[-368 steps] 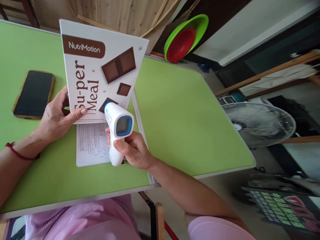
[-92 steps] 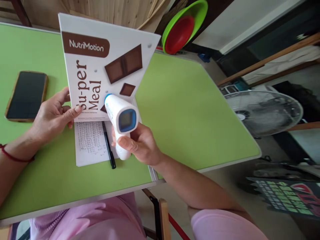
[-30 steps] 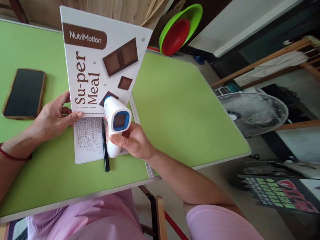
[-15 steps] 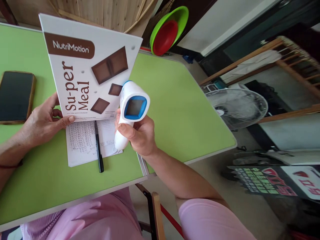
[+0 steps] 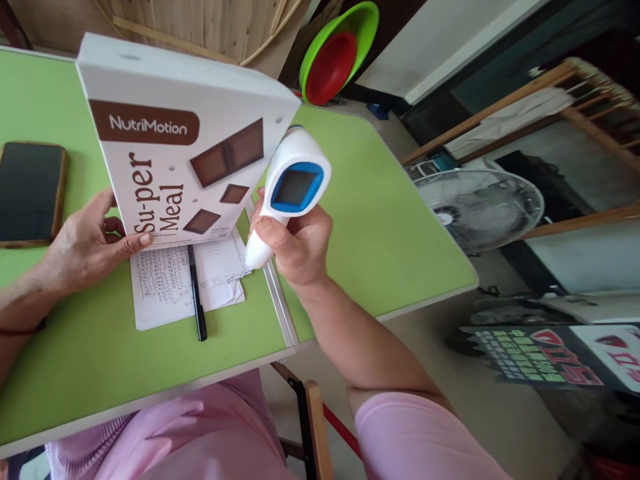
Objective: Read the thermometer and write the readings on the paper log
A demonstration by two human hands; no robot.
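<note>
My left hand [image 5: 93, 243] grips the lower left edge of a white and brown NutriMotion meal box [image 5: 165, 150], thumb on its front face. The box stands tilted over the table, and its top side shows. In my right hand [image 5: 305, 247] is a white infrared thermometer [image 5: 300, 147] with a blue-rimmed dark screen, held by its handle to the right of the box. Under the box's lower edge lie handwritten papers [image 5: 165, 293] with a black pen [image 5: 198, 300] across them.
A dark phone in a brown case [image 5: 33, 193] lies left on the green table [image 5: 380, 220]. Beyond the table are green and red basins [image 5: 367, 30], a fan [image 5: 480, 207] and a wooden rack [image 5: 495, 110]. A folding chair [image 5: 317, 427] stands at the near edge.
The thermometer in my right hand has moved right and up, away from the box's front. The box has tilted, so its top side now shows. My left hand keeps its hold.
</note>
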